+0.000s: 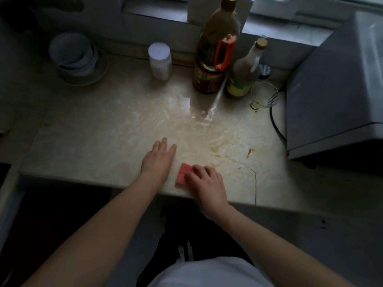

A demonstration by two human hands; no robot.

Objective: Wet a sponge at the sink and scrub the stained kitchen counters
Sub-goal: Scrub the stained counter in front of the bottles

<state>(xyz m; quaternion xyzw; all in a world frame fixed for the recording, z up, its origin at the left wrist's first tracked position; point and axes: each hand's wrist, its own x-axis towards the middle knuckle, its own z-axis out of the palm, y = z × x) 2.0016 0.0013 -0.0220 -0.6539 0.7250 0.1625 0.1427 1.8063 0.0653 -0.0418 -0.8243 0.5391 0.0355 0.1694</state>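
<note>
While the right hand presses fingers curled over a pink sponge near the front edge of the counter, the left hand lies flat just beside it, fingers released and spread on the stone, holding nothing. Sponge sits flat on the surface, roughly half covered by the right fingers; grip looks like a downward press more than a pinch. Counter shows pale smeared streaks across the middle, which I read as wet wiping marks, though dim light makes that uncertain. Brown-orange stains lie to the right of the sponge, with a smaller orange spot further right; these look like the remaining work. A thin dark curved line runs to the front edge, possibly a crack or a hair; cannot tell. At the back stand a large dark bottle, a smaller bottle, a white-lidded jar, stacked bowls and a glass; a grey appliance sits at right with a cable. Sink not in view. Advice for the step: keep the palm weight over the sponge, work short overlapping strokes rightward onto the stains, brace with the left hand, and stay short of the cable and glass.
</note>
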